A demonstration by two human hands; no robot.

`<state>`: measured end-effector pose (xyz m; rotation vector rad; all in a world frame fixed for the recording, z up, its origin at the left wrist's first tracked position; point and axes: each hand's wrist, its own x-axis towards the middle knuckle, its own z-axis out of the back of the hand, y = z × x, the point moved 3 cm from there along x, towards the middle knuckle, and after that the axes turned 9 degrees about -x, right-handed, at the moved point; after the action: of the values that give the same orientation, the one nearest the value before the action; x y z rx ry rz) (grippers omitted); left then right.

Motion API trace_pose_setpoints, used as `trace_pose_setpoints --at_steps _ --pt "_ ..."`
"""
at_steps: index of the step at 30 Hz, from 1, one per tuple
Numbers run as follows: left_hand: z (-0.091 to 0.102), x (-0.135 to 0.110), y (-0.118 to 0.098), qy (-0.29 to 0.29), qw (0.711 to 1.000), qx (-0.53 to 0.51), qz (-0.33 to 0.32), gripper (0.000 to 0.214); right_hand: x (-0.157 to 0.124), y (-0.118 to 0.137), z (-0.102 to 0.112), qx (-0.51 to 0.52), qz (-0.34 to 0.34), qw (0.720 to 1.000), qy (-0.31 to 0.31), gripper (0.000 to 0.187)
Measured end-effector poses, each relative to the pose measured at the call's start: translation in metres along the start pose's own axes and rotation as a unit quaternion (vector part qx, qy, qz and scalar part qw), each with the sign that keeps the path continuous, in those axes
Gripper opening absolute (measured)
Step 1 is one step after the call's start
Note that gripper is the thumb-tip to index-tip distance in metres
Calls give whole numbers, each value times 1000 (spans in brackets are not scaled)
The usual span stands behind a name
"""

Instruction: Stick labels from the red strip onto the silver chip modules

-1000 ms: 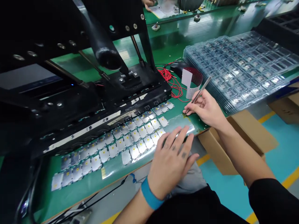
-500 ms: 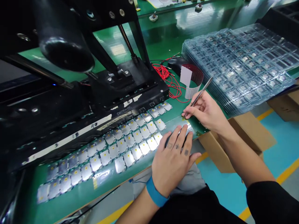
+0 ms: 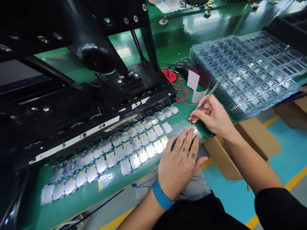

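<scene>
My right hand [image 3: 212, 115] pinches metal tweezers [image 3: 207, 96], their tips down on the green bench near a small yellow speck at the bench's front right. My left hand [image 3: 179, 158] lies flat at the bench edge, fingers stretched out and resting on a shiny clear strip [image 3: 182, 127]; a blue band is on its wrist. Just left of my left hand lie several rows of small silver square parts [image 3: 134, 143], many with a yellow dot, running diagonally along the front of the black machine [image 3: 100, 92].
A stack of clear blister trays [image 3: 244, 70] holding small parts fills the right. A red and white perforated roll [image 3: 199, 84] and red wires [image 3: 175, 81] lie behind my right hand. Open cardboard boxes [image 3: 249, 140] stand on the floor below the bench.
The view has shifted slightly. My left hand's fingers have drawn a little closer together on the shiny strip; my right hand stays put with the tweezers.
</scene>
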<state>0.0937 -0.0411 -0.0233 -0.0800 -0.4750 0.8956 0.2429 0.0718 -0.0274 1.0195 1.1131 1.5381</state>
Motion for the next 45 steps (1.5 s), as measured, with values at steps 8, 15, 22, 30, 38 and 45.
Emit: trace_pose_setpoints --at_steps 8,15,22,30,38,45 --pt "-2 0 0 -4 1000 8 1 52 0 -2 1 -2 10 1000 5 33" --pt "-1 1 0 -8 1000 5 1 52 -1 -4 2 0 16 1000 13 34" --pt "-2 0 0 -11 1000 8 2 51 0 -3 1 4 14 1000 9 33" --pt "-3 1 0 3 1000 7 6 53 0 1 1 55 -2 998 -3 37" --pt "-5 2 0 13 1000 7 17 52 1 -1 2 70 -17 997 -12 40" --pt "4 6 -1 -2 999 -40 -15 43 -5 7 5 50 -14 997 -49 42"
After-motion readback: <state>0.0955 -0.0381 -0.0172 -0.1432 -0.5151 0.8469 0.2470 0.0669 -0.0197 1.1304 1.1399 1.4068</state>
